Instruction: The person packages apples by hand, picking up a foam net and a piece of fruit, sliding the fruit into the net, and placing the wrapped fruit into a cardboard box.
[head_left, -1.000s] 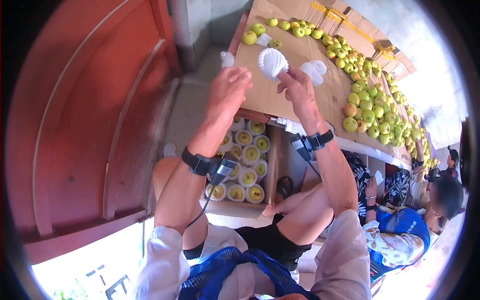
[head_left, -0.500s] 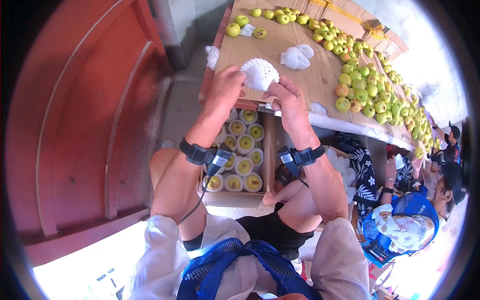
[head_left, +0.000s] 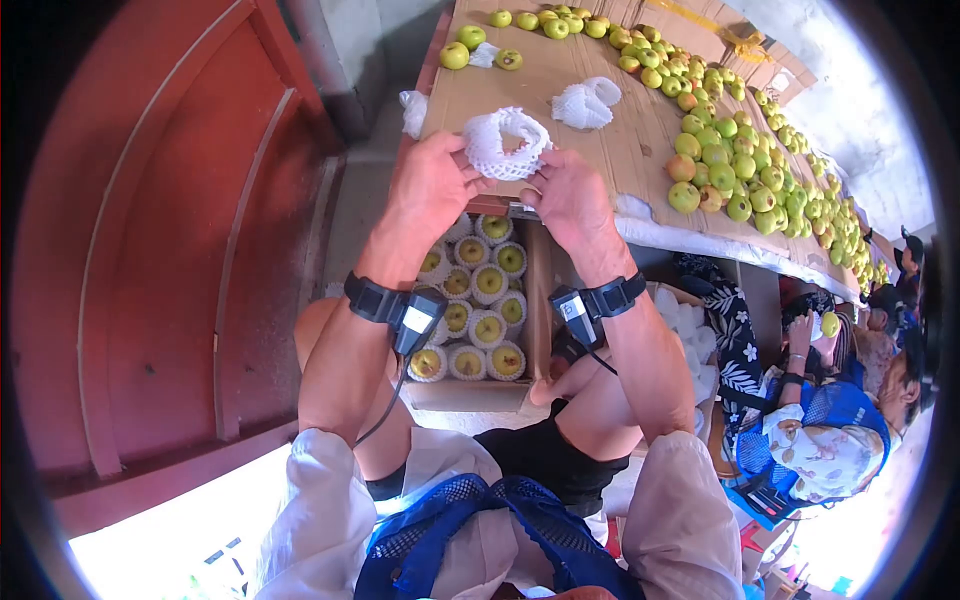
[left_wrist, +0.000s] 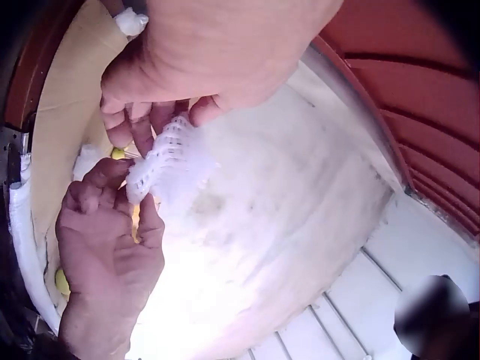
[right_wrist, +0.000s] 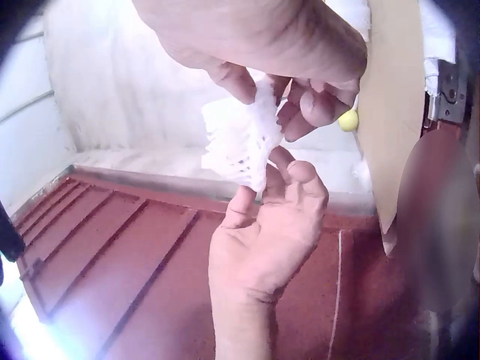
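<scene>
Between both hands, above the front edge of the cardboard-covered table, a white foam fruit net [head_left: 488, 150] is held stretched, its round opening facing up. My left hand [head_left: 432, 182] pinches its left side, thumb and fingers on the rim. On the opposite side my right hand [head_left: 573, 197] pinches the rim. In the left wrist view the mesh of the foam net [left_wrist: 171, 154] spans the gap between the fingers, and no fruit shows inside it. The right wrist view shows the foam net [right_wrist: 244, 139] from the side, gripped at both ends.
Below the hands, a cardboard box [head_left: 538, 310] holds rows of netted apples [head_left: 488, 328]. More foam nets [head_left: 586, 104] lie on the table [head_left: 610, 160], beside a long pile of green apples [head_left: 735, 165]. A red door [head_left: 170, 240] stands at left; another person [head_left: 815, 440] sits at right.
The hands have come together on the foam net, which was in the right hand alone a second ago. It is now pulled wider, with its opening showing. The head view has shifted slightly.
</scene>
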